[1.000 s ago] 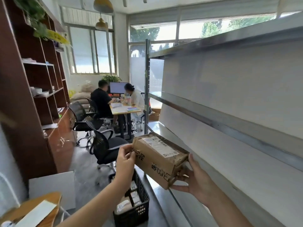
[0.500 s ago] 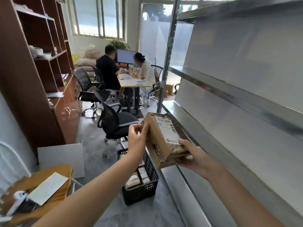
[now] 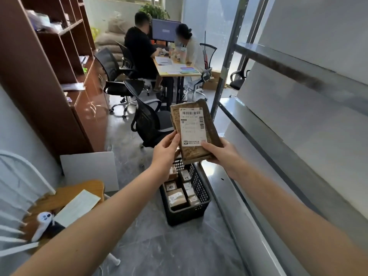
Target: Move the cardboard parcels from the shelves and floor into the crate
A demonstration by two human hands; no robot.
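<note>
Right, both hands are holding the cardboard parcel (image 3: 196, 134) label side up, and it is hanging in the air directly above the far end of the black crate (image 3: 187, 216). The left hand (image 3: 166, 151) is pinching the parcel's left edge, and the right hand (image 3: 221, 154) is gripping its lower right corner, thumb pressing on the white label. Inside the crate, several smaller parcels (image 3: 177, 198) are lying packed together. Just right of the crate, metal shelving (image 3: 278, 136) is running alongside; beyond it, an office chair (image 3: 149, 120) is standing.
</note>
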